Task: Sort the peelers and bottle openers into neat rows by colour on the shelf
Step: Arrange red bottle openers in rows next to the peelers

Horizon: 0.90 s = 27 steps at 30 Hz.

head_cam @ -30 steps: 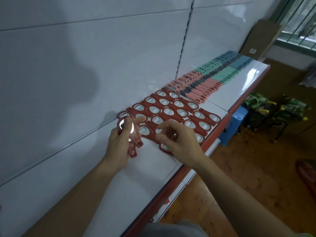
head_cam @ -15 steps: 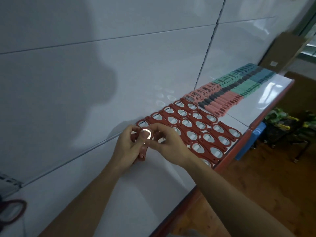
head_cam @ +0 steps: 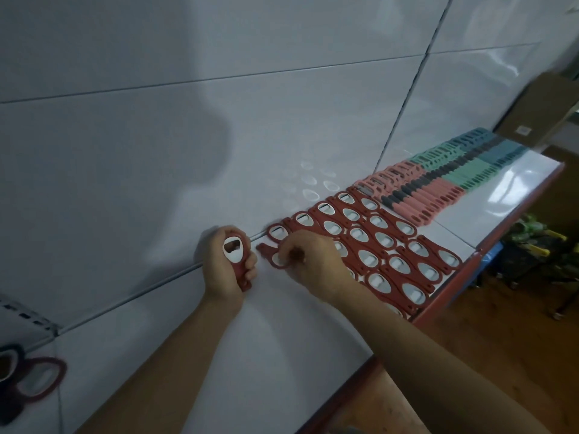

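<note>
White shelf by a white wall, red along the front edge. Red rows of openers in the middle, with pink, green and blue peelers toward the far end. Left hand wrapped round a spare opener, near the back edge. Right hand pinching the end opener, down on the shelf right beside the rows. Best to nudge this one snug and straight, same way round, then let go softly. Right fingertips hidden. Dark openers at the left end blurry and cut off.
</note>
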Each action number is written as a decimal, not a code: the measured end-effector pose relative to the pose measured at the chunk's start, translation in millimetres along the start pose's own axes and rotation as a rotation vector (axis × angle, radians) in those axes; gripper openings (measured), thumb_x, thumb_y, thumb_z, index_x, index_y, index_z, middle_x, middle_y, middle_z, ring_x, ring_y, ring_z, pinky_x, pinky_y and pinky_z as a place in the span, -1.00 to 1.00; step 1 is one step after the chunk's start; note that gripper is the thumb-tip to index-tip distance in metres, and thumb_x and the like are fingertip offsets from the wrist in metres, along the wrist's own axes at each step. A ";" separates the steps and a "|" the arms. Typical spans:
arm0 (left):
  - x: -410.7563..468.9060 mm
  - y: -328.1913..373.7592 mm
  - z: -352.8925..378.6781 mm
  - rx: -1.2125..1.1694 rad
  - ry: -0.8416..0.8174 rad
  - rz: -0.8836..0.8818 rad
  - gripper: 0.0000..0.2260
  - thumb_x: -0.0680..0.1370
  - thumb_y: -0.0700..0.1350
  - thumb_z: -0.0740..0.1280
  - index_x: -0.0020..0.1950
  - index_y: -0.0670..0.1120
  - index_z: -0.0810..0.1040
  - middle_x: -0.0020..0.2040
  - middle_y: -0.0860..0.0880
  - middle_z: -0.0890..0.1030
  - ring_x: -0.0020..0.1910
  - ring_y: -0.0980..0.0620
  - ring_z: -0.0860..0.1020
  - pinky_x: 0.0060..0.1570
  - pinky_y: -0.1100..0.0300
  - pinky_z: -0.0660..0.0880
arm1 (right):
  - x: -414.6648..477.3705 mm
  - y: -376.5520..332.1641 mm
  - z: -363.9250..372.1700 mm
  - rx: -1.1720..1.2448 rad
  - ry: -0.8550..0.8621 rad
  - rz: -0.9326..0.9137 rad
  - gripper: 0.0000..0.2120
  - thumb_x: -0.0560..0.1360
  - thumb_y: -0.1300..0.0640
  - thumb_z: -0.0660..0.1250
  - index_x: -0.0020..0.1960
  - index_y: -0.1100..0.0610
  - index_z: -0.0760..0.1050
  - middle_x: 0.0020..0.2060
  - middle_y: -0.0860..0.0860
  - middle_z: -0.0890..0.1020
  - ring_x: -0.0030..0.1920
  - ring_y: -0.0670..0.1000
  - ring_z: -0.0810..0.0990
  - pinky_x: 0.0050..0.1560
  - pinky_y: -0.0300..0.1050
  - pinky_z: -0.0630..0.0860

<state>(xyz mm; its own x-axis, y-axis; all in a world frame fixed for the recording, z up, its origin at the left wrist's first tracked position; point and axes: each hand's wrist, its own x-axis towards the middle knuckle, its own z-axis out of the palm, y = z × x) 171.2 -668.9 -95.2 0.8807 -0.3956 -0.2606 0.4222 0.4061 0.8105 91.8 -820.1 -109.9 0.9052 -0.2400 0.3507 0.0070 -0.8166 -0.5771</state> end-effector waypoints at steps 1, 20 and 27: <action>-0.3 0.5 -0.1 -0.014 0.001 -0.002 -0.65 0.66 0.02 0.10 -0.27 0.02 0.51 -0.31 -0.02 0.47 -0.50 0.04 0.34 -0.48 0.27 0.10 | -1.9 2.6 4.4 -0.077 -0.040 -0.052 -0.80 0.36 0.38 0.49 -0.15 0.09 0.67 -0.13 -0.04 0.70 -0.14 -0.04 0.64 -0.11 -0.05 0.63; 2.8 -6.8 0.5 0.009 0.010 0.140 -0.78 0.56 0.02 0.19 -0.17 -0.08 0.50 -0.29 -0.10 0.50 -0.40 -0.06 0.44 -0.44 0.20 0.40 | -10.8 -2.1 14.5 -0.397 -0.019 -0.004 -0.80 0.61 0.01 0.35 0.18 -0.05 0.67 0.04 -0.05 0.66 0.07 0.03 0.50 0.07 0.06 0.48; 1.0 -9.8 6.5 0.094 0.093 0.205 -0.78 0.70 -0.14 0.15 -0.07 -0.13 0.51 -0.36 0.08 0.57 -0.38 0.11 0.53 -0.40 0.23 0.48 | -9.0 -4.6 20.2 -0.365 0.032 0.011 -0.83 0.59 0.04 0.39 0.14 -0.01 0.69 -0.03 -0.02 0.66 -0.01 0.04 0.51 0.03 0.05 0.49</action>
<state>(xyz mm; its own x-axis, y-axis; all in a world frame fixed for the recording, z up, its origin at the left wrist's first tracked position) 166.6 -678.7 -99.9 0.9636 -0.2336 -0.1297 0.2149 0.3893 0.8957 92.3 -803.5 -125.3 0.8906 -0.2617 0.3720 -0.1601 -0.9459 -0.2822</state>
